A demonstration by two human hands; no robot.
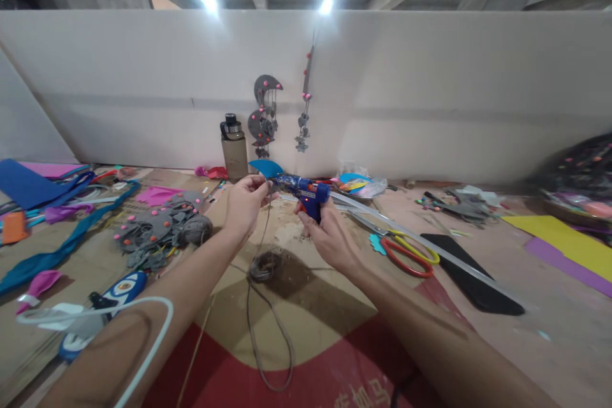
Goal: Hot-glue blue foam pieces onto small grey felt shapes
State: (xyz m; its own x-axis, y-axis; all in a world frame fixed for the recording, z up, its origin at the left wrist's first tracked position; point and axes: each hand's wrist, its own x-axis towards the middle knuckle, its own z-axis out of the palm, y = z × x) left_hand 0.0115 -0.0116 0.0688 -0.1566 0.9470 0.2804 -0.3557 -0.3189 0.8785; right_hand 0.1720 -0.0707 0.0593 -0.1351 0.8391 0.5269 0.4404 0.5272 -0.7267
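Note:
My right hand is wrapped round the grip of a blue glue gun, its nozzle pointing left toward my other hand. My left hand is closed in a pinch just at the nozzle tip, holding a thin grey cord that hangs down. The cord runs to a small coil on the table below and loops on toward me. Behind my left fingers lies a blue foam piece.
Scissors with red and yellow handles, a long metal ruler and a black phone lie right. Grey foam cut-outs and a yarn ball sit left. A bottle stands by the white wall.

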